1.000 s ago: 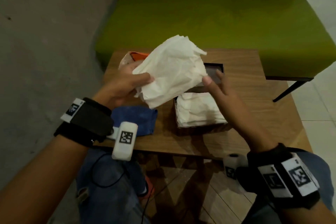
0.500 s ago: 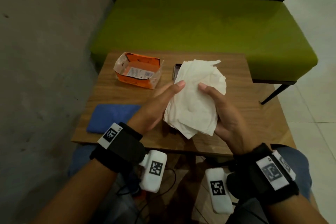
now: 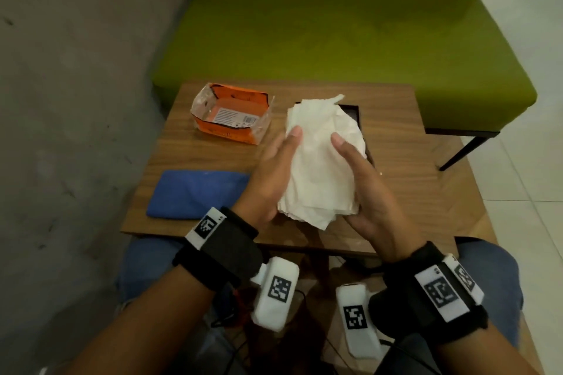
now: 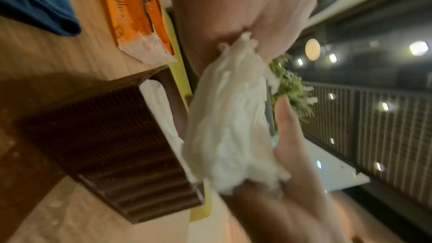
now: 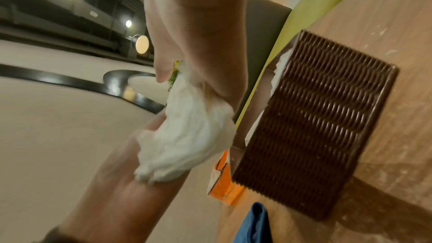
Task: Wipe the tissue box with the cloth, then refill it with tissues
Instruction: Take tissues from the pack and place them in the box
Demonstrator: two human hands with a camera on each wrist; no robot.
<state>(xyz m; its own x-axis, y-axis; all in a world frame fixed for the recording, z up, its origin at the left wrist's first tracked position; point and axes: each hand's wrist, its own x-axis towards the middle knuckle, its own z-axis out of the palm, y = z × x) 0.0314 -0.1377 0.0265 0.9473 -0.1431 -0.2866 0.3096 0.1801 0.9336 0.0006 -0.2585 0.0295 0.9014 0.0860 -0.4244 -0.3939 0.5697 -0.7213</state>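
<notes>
A white tissue stack [image 5: 189, 136] is pressed between two hands beside the brown ribbed tissue box [image 5: 313, 123].

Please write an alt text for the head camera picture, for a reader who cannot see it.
Two hands, the left hand and the right hand, press a stack of white tissues between their palms above a brown tissue box on a wooden table. A folded blue cloth and an open orange tissue packet lie to the left; a green bench stands behind.
</notes>
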